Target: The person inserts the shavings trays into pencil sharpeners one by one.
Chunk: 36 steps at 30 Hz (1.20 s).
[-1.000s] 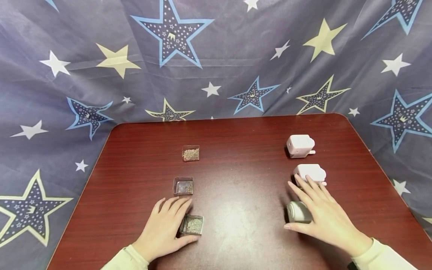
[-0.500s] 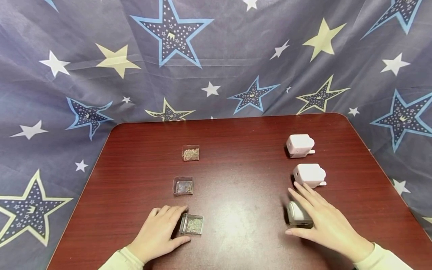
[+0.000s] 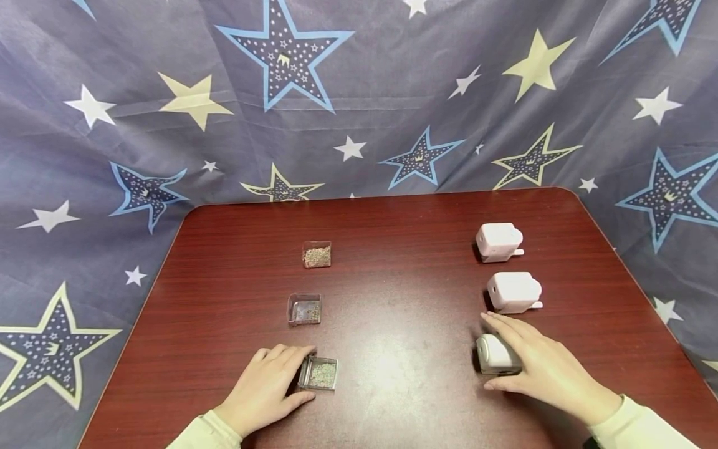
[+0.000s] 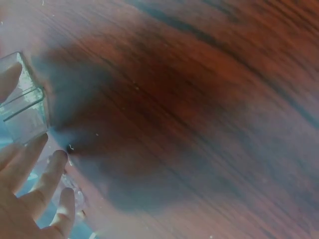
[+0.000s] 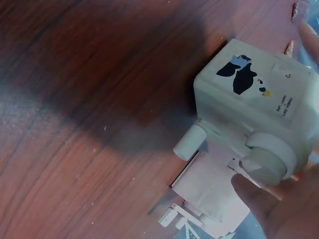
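In the head view my left hand (image 3: 272, 386) is around the left side of a clear plastic drawer (image 3: 323, 374) holding greenish shavings. Its fingers are relaxed, index finger by the drawer's far corner, thumb short of its near edge. The left wrist view shows the drawer (image 4: 30, 112) between thumb and fingers; contact is hard to tell. My right hand (image 3: 546, 371) spreads around a pale green-white crank pencil sharpener (image 3: 496, 354), fingers beyond it and thumb on the near side. In the right wrist view the sharpener (image 5: 249, 99) bears a dark cartoon sticker, a crank and a knob.
Two pinkish-white crank sharpeners (image 3: 513, 292) (image 3: 498, 242) stand behind it on the right. Two more clear drawers, one nearly bare (image 3: 305, 310) and one with tan shavings (image 3: 317, 255), lie on the left. The red-brown table (image 3: 392, 249) meets a star-patterned curtain (image 3: 359, 93).
My left hand has drawn back slightly from the drawer, then edged toward it again. My right hand's fingers have come down and back, off the pinkish-white sharpener, closer around the green-white one.
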Motion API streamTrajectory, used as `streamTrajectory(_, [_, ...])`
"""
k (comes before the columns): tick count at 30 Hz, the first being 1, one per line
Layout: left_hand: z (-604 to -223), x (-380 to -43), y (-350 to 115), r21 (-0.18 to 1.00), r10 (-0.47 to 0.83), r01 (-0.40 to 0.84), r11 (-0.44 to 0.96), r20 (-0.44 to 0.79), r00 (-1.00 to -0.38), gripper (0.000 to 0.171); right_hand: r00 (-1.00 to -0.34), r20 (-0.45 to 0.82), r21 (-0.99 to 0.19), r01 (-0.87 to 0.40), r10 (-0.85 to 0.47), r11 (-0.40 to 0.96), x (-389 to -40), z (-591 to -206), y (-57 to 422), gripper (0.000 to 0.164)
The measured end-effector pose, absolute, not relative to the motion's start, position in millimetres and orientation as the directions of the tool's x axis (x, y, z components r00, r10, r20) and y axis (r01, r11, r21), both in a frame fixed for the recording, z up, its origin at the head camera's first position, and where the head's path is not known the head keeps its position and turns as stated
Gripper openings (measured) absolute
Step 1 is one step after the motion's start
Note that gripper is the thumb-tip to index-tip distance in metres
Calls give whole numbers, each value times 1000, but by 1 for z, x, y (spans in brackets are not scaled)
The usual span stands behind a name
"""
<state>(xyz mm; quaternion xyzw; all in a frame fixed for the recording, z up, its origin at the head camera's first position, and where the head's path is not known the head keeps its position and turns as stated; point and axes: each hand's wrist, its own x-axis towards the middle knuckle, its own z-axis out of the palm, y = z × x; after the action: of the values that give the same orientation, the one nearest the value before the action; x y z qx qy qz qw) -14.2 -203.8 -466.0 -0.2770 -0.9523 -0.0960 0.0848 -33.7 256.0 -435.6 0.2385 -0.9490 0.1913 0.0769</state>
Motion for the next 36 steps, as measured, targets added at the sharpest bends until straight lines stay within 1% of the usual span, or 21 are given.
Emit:
streamTrajectory(3, [-466, -14, -205, 144, 512, 546, 826, 217, -831, 67, -888, 206, -339, -458, -410, 821, -34, -434, 256, 94])
streamTrajectory(9, [-466, -15, -206, 146, 511, 550, 823, 233, -827, 59, -907, 153, -362, -420, -392, 832, -36, -432, 257, 89])
streamTrajectory(15, [-466, -17, -204, 151, 511, 557, 817, 260, -819, 56, -917, 103, -353, -395, -385, 848, -38, -431, 257, 82])
streamTrajectory(24, [-468, -20, -196, 159, 515, 567, 808, 275, -812, 57, -912, 82, -337, -405, -402, 850, -42, -432, 258, 69])
streamTrajectory(32, [-470, -21, -185, 192, 492, 541, 819, 250, -834, 56, -897, 85, -353, -435, -434, 829, -48, -436, 257, 55])
streamTrajectory(36, [-472, -20, -179, 210, 480, 528, 823, 240, -844, 56, -887, 90, -362, -453, -453, 814, -50, -439, 257, 52])
